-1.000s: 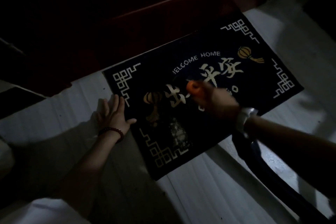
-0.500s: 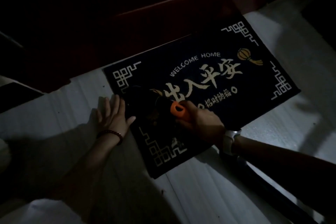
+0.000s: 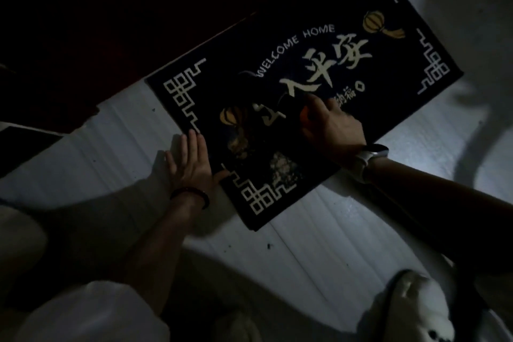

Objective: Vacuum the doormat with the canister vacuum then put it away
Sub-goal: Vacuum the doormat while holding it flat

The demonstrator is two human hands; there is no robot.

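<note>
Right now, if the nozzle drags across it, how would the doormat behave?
Probably light and apt to slide: the left hand presses flat at the doormat edge on smooth floor. Likely floppy, since it lies thin and flat. The right hand grips the vacuum nozzle.

Your left wrist carries a dark beaded bracelet (image 3: 191, 194), round beads strung close together. On your right wrist sits a watch (image 3: 370, 157) with a pale strap and a rounded light case. Both forearms are bare. A white sleeve (image 3: 91, 314) shows at your left shoulder, loose and plain, in the dim light.
</note>
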